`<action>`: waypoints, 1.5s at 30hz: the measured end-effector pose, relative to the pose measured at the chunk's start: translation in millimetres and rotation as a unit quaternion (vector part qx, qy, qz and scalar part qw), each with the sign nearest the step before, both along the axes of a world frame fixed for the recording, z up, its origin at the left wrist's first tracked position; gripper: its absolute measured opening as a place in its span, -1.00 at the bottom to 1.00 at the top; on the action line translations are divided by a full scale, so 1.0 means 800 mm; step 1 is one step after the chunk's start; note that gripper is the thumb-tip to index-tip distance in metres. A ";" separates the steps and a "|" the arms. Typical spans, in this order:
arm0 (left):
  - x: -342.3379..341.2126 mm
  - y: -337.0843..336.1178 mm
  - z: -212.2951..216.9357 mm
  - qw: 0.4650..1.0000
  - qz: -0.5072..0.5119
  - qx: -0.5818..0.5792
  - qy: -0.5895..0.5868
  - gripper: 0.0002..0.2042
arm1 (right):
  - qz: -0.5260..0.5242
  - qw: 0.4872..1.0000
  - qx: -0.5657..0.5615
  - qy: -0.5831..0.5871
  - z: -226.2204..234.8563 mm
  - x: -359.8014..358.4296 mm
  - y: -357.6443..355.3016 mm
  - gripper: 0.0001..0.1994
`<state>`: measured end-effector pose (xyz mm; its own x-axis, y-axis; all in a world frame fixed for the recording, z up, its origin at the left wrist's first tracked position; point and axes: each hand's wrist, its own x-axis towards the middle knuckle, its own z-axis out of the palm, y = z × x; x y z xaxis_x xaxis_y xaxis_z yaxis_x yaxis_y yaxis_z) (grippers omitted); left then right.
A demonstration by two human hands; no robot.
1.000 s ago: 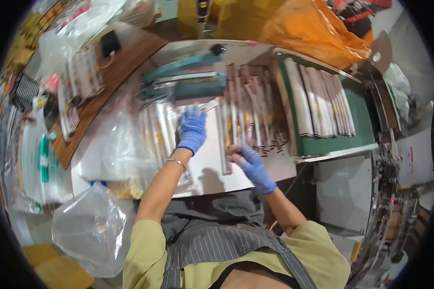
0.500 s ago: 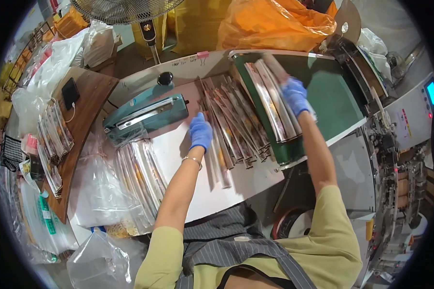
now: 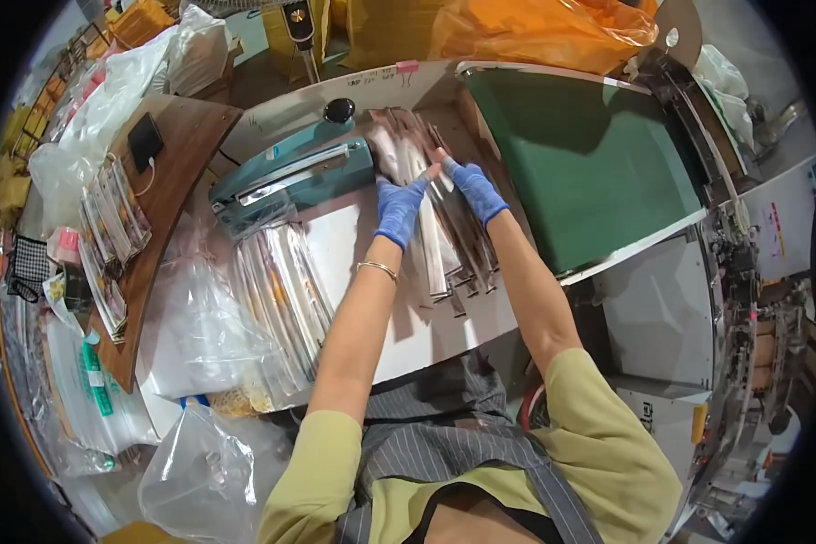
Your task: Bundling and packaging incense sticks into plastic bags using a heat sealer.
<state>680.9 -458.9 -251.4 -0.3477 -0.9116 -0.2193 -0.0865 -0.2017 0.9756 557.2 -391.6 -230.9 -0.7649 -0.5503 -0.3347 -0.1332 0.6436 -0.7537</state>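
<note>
Blue-gloved left hand and right hand, fingers grasping half-hidden packets

Blue knit gloves on left hand & right hand, thin wrist bangle, yellow-green tee, grey striped apron.

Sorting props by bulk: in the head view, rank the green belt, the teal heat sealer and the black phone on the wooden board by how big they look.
1. Green belt, largest.
2. Teal heat sealer.
3. Black phone, smallest.
</note>
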 end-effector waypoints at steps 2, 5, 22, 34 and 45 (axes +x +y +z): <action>0.022 0.005 0.000 0.994 -0.038 0.083 0.064 -0.10 | 0.028 0.987 -0.031 -0.156 0.007 0.022 0.003 -0.23; 0.049 0.019 0.015 0.967 -0.104 0.117 0.203 -0.24 | 0.086 0.866 -0.314 -0.380 -0.006 0.065 0.032 -0.48; 0.247 0.070 0.109 0.911 -0.344 -0.147 0.174 0.38 | 0.405 0.806 -0.416 0.117 0.102 0.188 0.125 0.30; 0.270 0.098 0.160 0.918 -0.236 -0.034 0.316 0.08 | 0.386 0.794 -0.469 -0.020 0.193 0.255 0.098 -0.38; 0.434 0.176 0.091 0.894 0.313 -0.231 -0.224 -0.63 | 0.452 0.783 -0.172 -0.391 0.078 0.329 0.033 -0.80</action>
<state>1028.1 -317.9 -178.9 0.2901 -0.9260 0.2416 -0.5005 0.0683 0.8630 820.5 -365.2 -168.8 0.3534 -0.9095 -0.2189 0.1730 0.2935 -0.9402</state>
